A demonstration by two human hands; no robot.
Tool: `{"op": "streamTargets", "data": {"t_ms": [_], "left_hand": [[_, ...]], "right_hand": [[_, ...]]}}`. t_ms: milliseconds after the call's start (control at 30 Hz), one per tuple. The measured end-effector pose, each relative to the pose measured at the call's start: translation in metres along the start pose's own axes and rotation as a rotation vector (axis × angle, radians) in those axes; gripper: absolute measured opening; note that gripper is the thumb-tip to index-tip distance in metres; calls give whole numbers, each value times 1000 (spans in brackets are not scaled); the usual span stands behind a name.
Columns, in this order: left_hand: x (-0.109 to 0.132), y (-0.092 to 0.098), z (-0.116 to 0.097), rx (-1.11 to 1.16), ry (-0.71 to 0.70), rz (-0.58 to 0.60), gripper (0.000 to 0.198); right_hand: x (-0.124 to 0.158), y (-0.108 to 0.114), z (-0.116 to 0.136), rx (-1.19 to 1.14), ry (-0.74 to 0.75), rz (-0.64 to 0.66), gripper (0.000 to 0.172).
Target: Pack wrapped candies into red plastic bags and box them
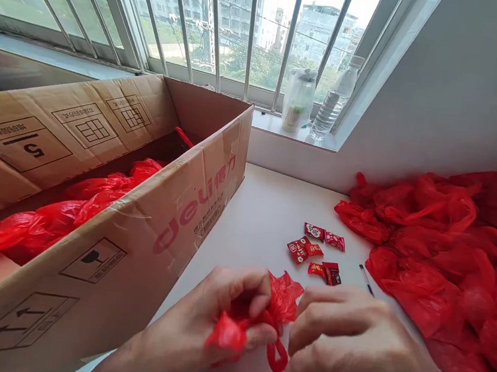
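My left hand (234,305) is closed around a bunched red plastic bag (284,296). Crumpled ends of the bag stick out on both sides of the fist, and a handle loop dangles below the fingers. Close by on the right is my right hand (347,343), slightly blurred, its fingers bent and apart. Its fingertips are beside the bag's edge and loop, with nothing visible between them. Beyond the hands, three small groups of red candy packets (312,249) lie on the white table (268,203).
At left stands a large open cardboard box (180,226) with filled red bags (78,204) inside. A heap of red plastic bags (446,234) covers the right side. A pen (367,279) lies near the heap. On the windowsill are a water bottle (335,103) and a clear cup (298,101).
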State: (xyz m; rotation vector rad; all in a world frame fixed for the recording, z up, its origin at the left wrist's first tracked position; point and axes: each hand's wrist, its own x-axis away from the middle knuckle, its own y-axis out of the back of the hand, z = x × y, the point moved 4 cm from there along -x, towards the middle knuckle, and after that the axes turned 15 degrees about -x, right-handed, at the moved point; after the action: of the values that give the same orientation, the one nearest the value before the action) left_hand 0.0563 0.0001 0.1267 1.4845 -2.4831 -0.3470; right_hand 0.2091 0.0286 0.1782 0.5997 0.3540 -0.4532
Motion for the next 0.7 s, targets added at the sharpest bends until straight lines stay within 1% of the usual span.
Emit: {"op": "streamTargets", "data": {"t_ms": [33, 67, 100, 133, 167, 200, 233, 267, 300, 333, 367, 400, 433, 467, 533, 600, 633, 700], "left_hand": [[3, 0, -6, -283, -91, -46, 25], [7, 0, -13, -589, -208, -139, 23], [11, -1, -21, -881, -334, -266, 22], [15, -2, -28, -1127, -450, -401, 21], [19, -5, -31, -1310, -539, -515, 20], [21, -6, -33, -1433, -600, -602, 19], [22, -6, -31, -1506, -619, -653, 19], [22, -5, -29, -1537, -617, -690, 19], [22, -3, -27, -1547, -602, -721, 20], [22, -1, -25, -1555, -592, -741, 22], [22, 1, -24, -1562, -593, -755, 23], [22, 3, -23, -1581, -574, -753, 24], [23, 5, -22, -1606, -537, -734, 25], [23, 7, -20, -1628, -496, -699, 26], [27, 11, -13, -1624, -411, -611, 26], [36, 13, 2, -1544, -359, -540, 27], [43, 11, 14, -1484, -348, -516, 27], [56, 7, 46, -1341, -251, -460, 26]], "right_hand": [[-2, 5, -8, -68, -18, -84, 20], [-4, 9, -19, -145, -65, -160, 21], [-6, 10, -33, -225, -137, -201, 22], [-8, 8, -48, -304, -219, -193, 26], [-10, 3, -62, -387, -286, -131, 29], [-11, -4, -74, -471, -326, -43, 31], [-12, -11, -82, -545, -347, 38, 34], [-13, -16, -89, -597, -359, 92, 41], [-14, -19, -93, -624, -360, 115, 47], [-15, -19, -94, -619, -352, 101, 46], [-16, -17, -93, -571, -333, 61, 39], [-17, -14, -90, -472, -300, 6, 29], [-17, -9, -85, -335, -262, -34, 23], [-16, -5, -80, -185, -223, -53, 21], [-10, 3, -73, 61, -180, -33, 22], [4, 10, -79, 176, -214, 0, 23], [14, 13, -86, 206, -261, 15, 23], [35, 17, -108, 255, -405, 48, 25]]}}
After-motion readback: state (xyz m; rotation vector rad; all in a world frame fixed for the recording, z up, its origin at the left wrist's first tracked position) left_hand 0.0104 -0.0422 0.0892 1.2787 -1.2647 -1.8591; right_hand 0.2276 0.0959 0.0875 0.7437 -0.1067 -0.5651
